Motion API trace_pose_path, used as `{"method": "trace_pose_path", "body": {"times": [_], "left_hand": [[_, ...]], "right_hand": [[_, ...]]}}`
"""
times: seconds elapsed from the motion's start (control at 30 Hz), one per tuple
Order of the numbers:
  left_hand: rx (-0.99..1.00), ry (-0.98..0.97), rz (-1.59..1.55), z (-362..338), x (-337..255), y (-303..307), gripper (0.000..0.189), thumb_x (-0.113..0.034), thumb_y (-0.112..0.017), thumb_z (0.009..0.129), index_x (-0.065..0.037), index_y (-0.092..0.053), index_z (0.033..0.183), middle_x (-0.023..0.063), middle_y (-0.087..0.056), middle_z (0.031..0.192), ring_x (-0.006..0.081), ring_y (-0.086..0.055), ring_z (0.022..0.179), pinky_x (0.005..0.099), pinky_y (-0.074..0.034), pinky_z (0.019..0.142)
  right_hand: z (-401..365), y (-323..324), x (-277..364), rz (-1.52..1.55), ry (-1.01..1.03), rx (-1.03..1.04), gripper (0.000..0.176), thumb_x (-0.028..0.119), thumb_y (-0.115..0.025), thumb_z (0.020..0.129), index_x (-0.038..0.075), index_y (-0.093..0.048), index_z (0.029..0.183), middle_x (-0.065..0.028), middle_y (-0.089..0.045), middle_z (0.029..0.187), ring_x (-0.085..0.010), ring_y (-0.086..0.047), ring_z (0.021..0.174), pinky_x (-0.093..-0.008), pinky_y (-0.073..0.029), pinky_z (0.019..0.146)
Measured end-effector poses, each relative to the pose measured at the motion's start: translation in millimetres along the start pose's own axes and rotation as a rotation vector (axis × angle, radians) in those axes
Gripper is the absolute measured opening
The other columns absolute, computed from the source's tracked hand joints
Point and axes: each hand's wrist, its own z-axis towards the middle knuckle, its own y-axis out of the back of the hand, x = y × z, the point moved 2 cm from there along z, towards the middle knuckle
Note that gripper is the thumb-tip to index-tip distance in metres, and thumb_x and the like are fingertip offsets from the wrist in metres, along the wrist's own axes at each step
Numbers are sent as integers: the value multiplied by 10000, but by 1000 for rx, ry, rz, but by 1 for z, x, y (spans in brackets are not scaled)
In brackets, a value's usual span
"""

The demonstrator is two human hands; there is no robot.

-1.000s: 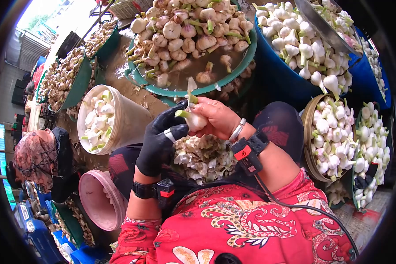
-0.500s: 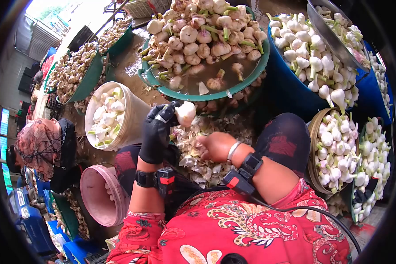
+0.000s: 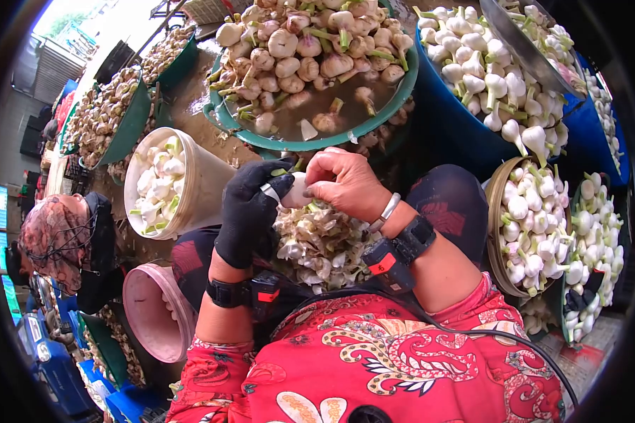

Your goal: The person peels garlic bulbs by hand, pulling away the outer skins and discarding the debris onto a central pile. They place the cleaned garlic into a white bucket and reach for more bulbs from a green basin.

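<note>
My left hand (image 3: 250,211), in a black glove, grips a white garlic bulb (image 3: 296,195) above my lap. A small silvery piece (image 3: 269,192) shows at the gloved fingers, and a bit of green stem sticks out over them. My bare right hand (image 3: 349,183) pinches the bulb's right side between thumb and fingers, which partly cover it. Below both hands lies a heap of peeled garlic skins (image 3: 324,243) between my knees.
Ahead stands a green tub (image 3: 317,143) of unpeeled garlic in murky water. Cleaned bulbs fill a white bucket (image 3: 183,204) at left, a blue barrel (image 3: 448,113) and a round container (image 3: 497,243) at right. A pink bucket (image 3: 155,310) lies tilted near a person (image 3: 60,236).
My right hand has risen from the skin heap to the bulb and now pinches it. My left hand still holds the bulb, turned and slightly lower. The view has shifted a little.
</note>
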Motion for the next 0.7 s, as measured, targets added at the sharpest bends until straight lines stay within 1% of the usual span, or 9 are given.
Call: {"method": "trace_pose_path", "body": {"times": [0.17, 0.27, 0.33, 0.4, 0.47, 0.53, 0.57, 0.67, 0.7], "left_hand": [[-8, -98, 249, 1, -3, 2, 204, -53, -617, 822, 4, -663, 1012, 37, -642, 873, 115, -578, 773, 245, -464, 713], [-42, 121, -97, -2, 18, 8, 168, -72, -614, 840, 1, -655, 986, 56, -640, 854, 129, -593, 724, 261, -477, 673], [-91, 398, -610, -8, 30, 11, 203, -84, -619, 847, 19, -642, 1021, 43, -646, 821, 159, -619, 733, 275, -491, 684], [-46, 382, -757, -8, 41, 23, 225, -106, -622, 834, 20, -627, 1021, 76, -650, 834, 207, -631, 780, 308, -501, 705], [-91, -448, 585, -7, 38, 36, 246, -100, -630, 794, 18, -625, 1009, 119, -649, 868, 278, -625, 846, 353, -503, 752], [65, -578, 685, -6, 41, 42, 301, -65, -636, 746, 24, -616, 1033, 150, -645, 910, 333, -606, 909, 379, -492, 794], [-8, -525, 619, -10, 43, 42, 318, -60, -636, 739, 29, -611, 1043, 143, -644, 905, 327, -605, 924, 379, -491, 799], [-168, -458, 563, -16, 20, 30, 305, -81, -637, 774, 28, -607, 1057, 120, -637, 862, 268, -622, 851, 352, -501, 741], [-167, -9, -78, -15, 27, 29, 263, -92, -619, 816, 8, -609, 1059, 104, -639, 880, 235, -630, 821, 341, -509, 718]], "right_hand": [[-5, -6, 3, -249, 114, 21, 73, 62, -594, 712, 14, -549, 742, -107, -518, 703, -214, -532, 644, -317, -448, 613], [-12, -8, 0, -294, 144, -2, 106, 92, -579, 695, 18, -510, 725, -122, -513, 678, -259, -519, 625, -343, -438, 592], [-15, -7, -13, -413, 147, -27, 87, 88, -569, 694, 30, -508, 715, -131, -511, 667, -268, -526, 624, -351, -436, 583], [-13, 4, -19, -432, 82, -190, 78, 85, -573, 687, 36, -513, 676, -131, -536, 641, -262, -543, 581, -350, -447, 561], [-8, 23, -14, -438, -59, -313, 94, 118, -598, 675, 45, -538, 668, -161, -590, 672, -369, -581, 650, -417, -479, 598], [-8, 23, -20, -481, -165, -244, 100, 118, -610, 677, 42, -547, 659, -151, -598, 661, -340, -597, 643, -400, -487, 599], [-8, 21, -27, -525, -276, -176, 106, 117, -621, 679, 38, -556, 651, -142, -607, 650, -311, -612, 635, -383, -496, 600], [-9, -3, -9, 424, -446, 106, 274, 148, -652, 815, 50, -567, 1056, -41, -623, 870, -126, -619, 681, -249, -514, 587], [-8, -8, 1, 429, -450, 104, 274, 148, -652, 815, 50, -567, 1056, -41, -623, 870, -126, -619, 681, -249, -514, 587]]}}
